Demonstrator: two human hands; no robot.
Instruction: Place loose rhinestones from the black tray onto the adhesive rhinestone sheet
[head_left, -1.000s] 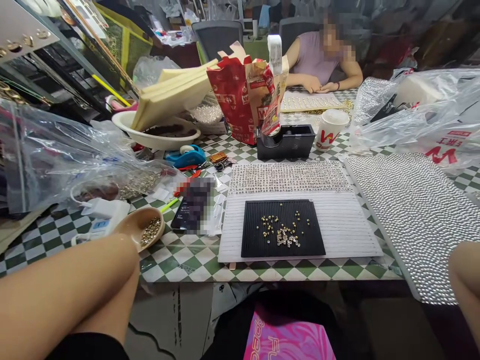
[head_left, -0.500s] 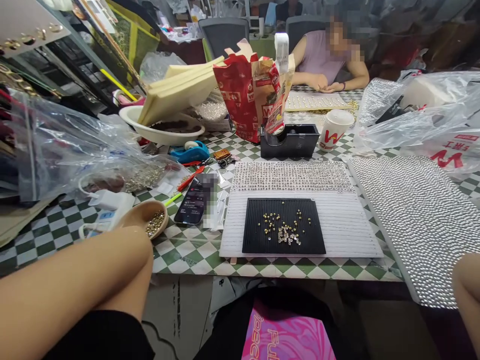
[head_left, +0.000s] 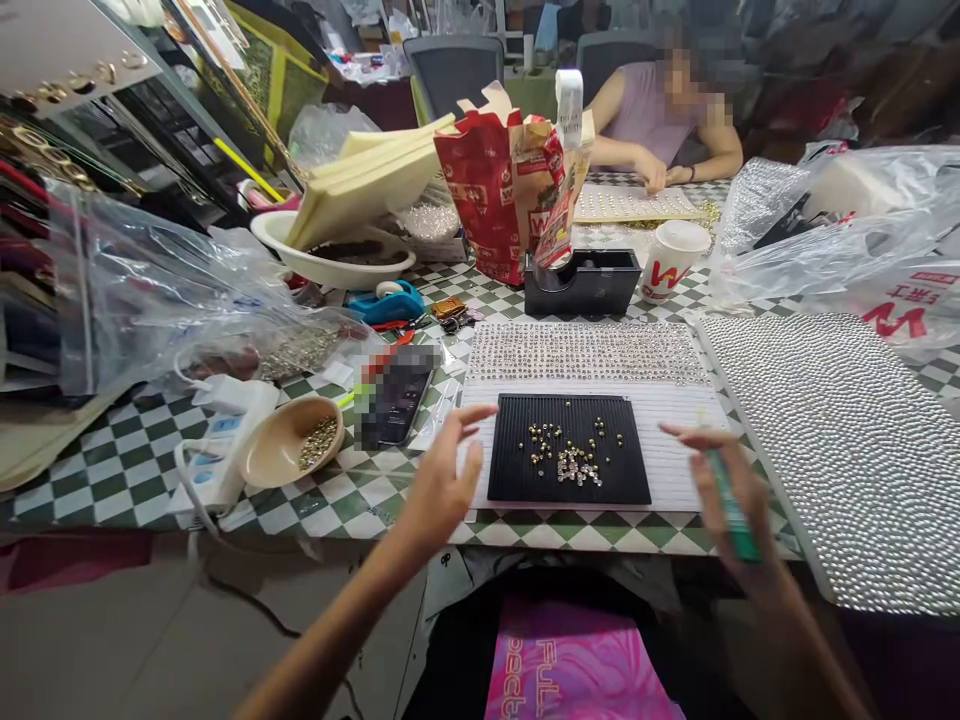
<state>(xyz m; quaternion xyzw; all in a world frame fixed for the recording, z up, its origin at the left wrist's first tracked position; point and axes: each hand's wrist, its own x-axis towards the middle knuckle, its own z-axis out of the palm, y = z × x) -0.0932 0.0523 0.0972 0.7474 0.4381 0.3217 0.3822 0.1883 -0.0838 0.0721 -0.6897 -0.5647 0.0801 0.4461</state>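
Observation:
My left hand [head_left: 448, 478] is at the left edge of a ridged black tray [head_left: 517, 470], its fingers apart and nothing in them. Small gold and clear stones [head_left: 576, 466] lie scattered on the tray. On the right, my right hand [head_left: 724, 480], blurred, holds a green pen-like tool [head_left: 739, 530] over the right side of a white board [head_left: 682, 480]. Rows of rhinestones [head_left: 585, 350] cover the board's far part. The black tray rests on the board's near part.
Left are a wooden bowl [head_left: 270, 450] of stones, a power strip [head_left: 217, 445] and a phone [head_left: 409, 395]. Behind stand a tape dispenser [head_left: 581, 285], a paper cup [head_left: 670, 260] and a red bag [head_left: 480, 200]. A studded sheet [head_left: 847, 450] lies right. Another person sits across.
Both of my hands have come into view beside the black tray, the right one with the green tool. My forearm no longer covers the wooden bowl. The other person's hands have shifted.

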